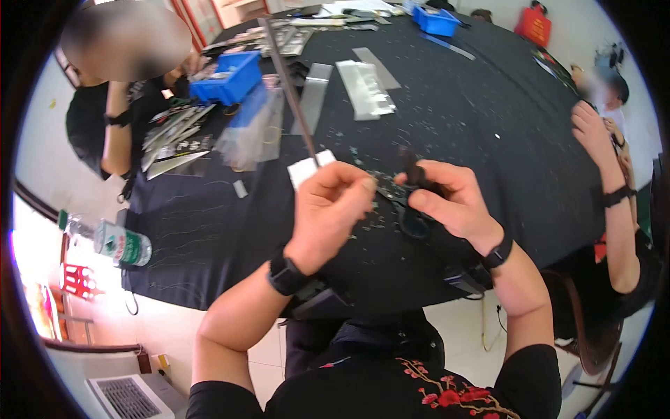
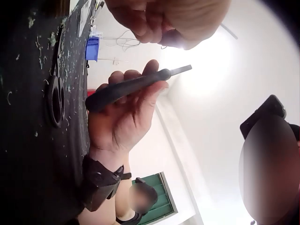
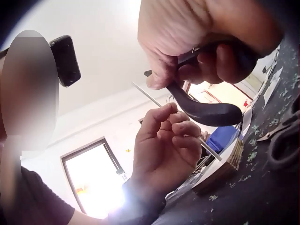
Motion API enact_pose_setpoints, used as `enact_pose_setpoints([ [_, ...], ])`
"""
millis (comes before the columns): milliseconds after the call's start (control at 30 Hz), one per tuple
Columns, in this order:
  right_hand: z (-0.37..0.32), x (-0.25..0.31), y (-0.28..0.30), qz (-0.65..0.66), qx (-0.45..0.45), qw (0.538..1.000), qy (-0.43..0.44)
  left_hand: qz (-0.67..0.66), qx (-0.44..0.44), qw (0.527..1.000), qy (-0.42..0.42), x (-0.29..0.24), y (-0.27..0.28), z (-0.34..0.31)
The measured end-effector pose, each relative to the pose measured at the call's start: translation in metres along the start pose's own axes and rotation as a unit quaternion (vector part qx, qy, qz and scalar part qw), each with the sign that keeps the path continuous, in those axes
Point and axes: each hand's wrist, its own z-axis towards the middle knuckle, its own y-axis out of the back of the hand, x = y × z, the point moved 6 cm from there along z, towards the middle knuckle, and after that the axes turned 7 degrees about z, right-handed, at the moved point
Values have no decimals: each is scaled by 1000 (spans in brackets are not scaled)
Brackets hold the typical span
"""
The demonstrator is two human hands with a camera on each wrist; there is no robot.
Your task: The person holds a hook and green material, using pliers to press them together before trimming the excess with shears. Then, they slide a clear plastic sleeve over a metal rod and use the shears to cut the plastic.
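Note:
In the head view my left hand (image 1: 331,209) has thumb and forefinger brought together. A thin wire (image 2: 126,42) curves beside these fingertips in the left wrist view; I cannot tell its full run. My right hand (image 1: 453,199), just to the right, grips black-handled pliers (image 3: 208,112). Their narrow metal tip (image 2: 182,70) points up past the fingers in the left wrist view. Black scissors (image 1: 413,222) lie on the table beneath the right hand. Behind my left hand a long thin rod (image 1: 292,94) rises from a white-topped block (image 1: 300,171).
Green scraps litter the black-covered table (image 1: 460,105). Clear strips, a silvery sheet (image 1: 359,87) and plastic bags (image 1: 251,129) lie beyond my hands. Blue bins (image 1: 241,77) stand farther back. A water bottle (image 1: 122,242) lies by the left edge. Other people sit at both sides.

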Motion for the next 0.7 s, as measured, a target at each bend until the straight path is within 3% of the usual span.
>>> enact_pose_setpoints([
  [100, 1, 1, -2, -59, 0, 997, 52, 15, -14, 1000, -24, -2, 2, 1],
  [233, 1, 5, -6, -158, 36, 985, 54, 35, -18, 999, -28, -3, 4, 1],
  [367, 2, 12, -6, -172, 18, 982, 78, 32, -26, 998, -39, -3, 5, 2],
  [433, 1, 5, -5, -155, 9, 988, 11, 57, -27, 995, -82, -6, 4, 1],
  [533, 1, 2, -8, -210, 19, 978, 2, 78, -29, 992, -98, -8, 4, 0],
  [700, 0, -4, -7, -193, 6, 981, -29, 101, -36, 985, -137, -12, 3, 1],
])
